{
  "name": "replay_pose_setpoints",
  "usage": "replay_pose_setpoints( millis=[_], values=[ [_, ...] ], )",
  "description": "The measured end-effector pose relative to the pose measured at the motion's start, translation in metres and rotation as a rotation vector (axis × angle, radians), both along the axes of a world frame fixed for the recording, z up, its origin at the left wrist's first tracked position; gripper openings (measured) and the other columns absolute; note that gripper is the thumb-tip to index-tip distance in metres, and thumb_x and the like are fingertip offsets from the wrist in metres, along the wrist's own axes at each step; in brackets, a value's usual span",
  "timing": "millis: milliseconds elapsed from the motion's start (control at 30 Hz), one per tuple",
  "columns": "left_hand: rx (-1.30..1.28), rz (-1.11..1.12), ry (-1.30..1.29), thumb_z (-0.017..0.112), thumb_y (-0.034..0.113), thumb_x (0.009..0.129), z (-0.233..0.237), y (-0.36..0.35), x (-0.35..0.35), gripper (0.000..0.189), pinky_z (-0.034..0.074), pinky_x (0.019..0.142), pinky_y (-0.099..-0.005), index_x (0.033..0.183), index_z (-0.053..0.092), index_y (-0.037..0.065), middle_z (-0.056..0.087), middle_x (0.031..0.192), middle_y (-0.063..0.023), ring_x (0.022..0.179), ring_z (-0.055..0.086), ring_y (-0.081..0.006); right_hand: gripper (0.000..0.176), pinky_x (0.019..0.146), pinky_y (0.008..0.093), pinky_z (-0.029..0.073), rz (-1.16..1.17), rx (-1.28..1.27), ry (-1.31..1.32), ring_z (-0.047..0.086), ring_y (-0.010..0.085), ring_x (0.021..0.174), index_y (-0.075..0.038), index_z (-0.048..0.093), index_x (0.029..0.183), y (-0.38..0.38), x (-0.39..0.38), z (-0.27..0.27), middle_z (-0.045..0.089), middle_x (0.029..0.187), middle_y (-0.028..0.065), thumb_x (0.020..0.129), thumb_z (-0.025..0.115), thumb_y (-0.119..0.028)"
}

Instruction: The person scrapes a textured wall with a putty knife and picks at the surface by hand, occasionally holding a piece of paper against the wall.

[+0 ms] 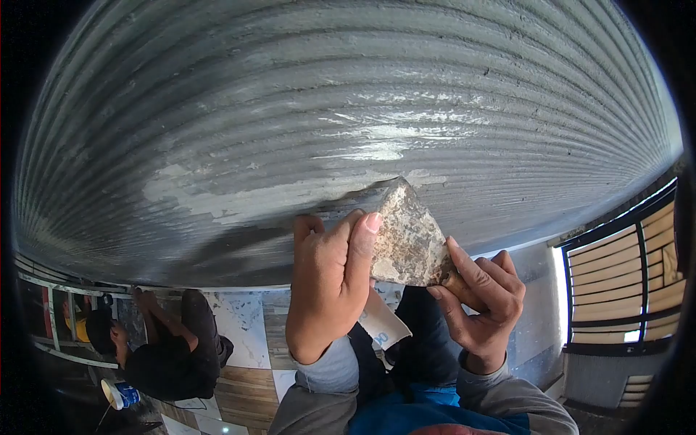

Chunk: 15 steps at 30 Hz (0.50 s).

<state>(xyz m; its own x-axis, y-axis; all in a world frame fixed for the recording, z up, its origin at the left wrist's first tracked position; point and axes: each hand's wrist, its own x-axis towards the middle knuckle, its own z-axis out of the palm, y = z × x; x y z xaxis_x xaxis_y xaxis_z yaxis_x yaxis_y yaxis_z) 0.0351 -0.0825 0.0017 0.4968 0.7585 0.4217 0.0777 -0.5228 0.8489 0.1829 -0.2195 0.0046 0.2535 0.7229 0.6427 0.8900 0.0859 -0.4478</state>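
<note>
A grey corrugated metal shutter [348, 109] fills the upper view, with pale filler patches across its ribs. Against it rests a wide putty knife [407, 235], its blade crusted with dried filler. My right hand [482, 304] is closed around the knife's wooden handle at the blade's lower right. My left hand [330, 279] presses its fingers on the blade's left side. A folded sheet of sandpaper [382, 324] sticks out below my left palm, seemingly tucked in that hand.
Below left, another person in dark clothes [170, 348] crouches on a tiled floor beside a white and blue tin [119, 394]. A ladder [58, 319] stands at far left. A louvred window [623, 279] is at right.
</note>
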Motion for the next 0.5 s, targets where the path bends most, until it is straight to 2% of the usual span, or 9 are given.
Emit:
replay_pose_setpoints(
  millis=[233, 300, 500],
  values=[
    [-0.020, -0.014, 0.018, 0.041, 0.026, 0.107, 0.0025, -0.0002, -0.0016, 0.035, 0.033, 0.084, -0.0388, 0.088, 0.064, 0.007, 0.049, 0.044, -0.0018, 0.047, 0.044, -0.0233, 0.062, 0.058, 0.0309, 0.027, 0.004, 0.013, 0.033, 0.037, 0.0128, 0.050, -0.008, 0.071, 0.123, 0.0017, -0.0016, -0.0004, 0.058, 0.059, -0.0006, 0.064, 0.088, -0.019],
    [0.003, 0.006, -0.038, 0.041, 0.025, 0.107, 0.0001, 0.0004, 0.0004, 0.035, 0.033, 0.084, -0.0386, 0.088, 0.064, 0.007, 0.048, 0.044, -0.0019, 0.047, 0.042, -0.0235, 0.062, 0.058, 0.0306, 0.027, 0.004, 0.009, 0.048, 0.037, 0.0128, 0.050, -0.008, 0.071, 0.123, 0.0046, -0.0020, 0.0027, 0.058, 0.059, -0.0002, 0.064, 0.088, -0.019],
    [-0.041, -0.022, 0.011, 0.042, 0.025, 0.107, -0.0008, 0.0003, -0.0033, 0.035, 0.033, 0.082, -0.0384, 0.088, 0.064, 0.007, 0.049, 0.046, -0.0022, 0.047, 0.038, -0.0250, 0.061, 0.058, 0.0305, 0.027, 0.018, -0.008, 0.016, 0.037, 0.0133, 0.050, -0.008, 0.071, 0.123, 0.0009, 0.0014, 0.0044, 0.060, 0.060, 0.0006, 0.065, 0.087, -0.020]
  ],
)
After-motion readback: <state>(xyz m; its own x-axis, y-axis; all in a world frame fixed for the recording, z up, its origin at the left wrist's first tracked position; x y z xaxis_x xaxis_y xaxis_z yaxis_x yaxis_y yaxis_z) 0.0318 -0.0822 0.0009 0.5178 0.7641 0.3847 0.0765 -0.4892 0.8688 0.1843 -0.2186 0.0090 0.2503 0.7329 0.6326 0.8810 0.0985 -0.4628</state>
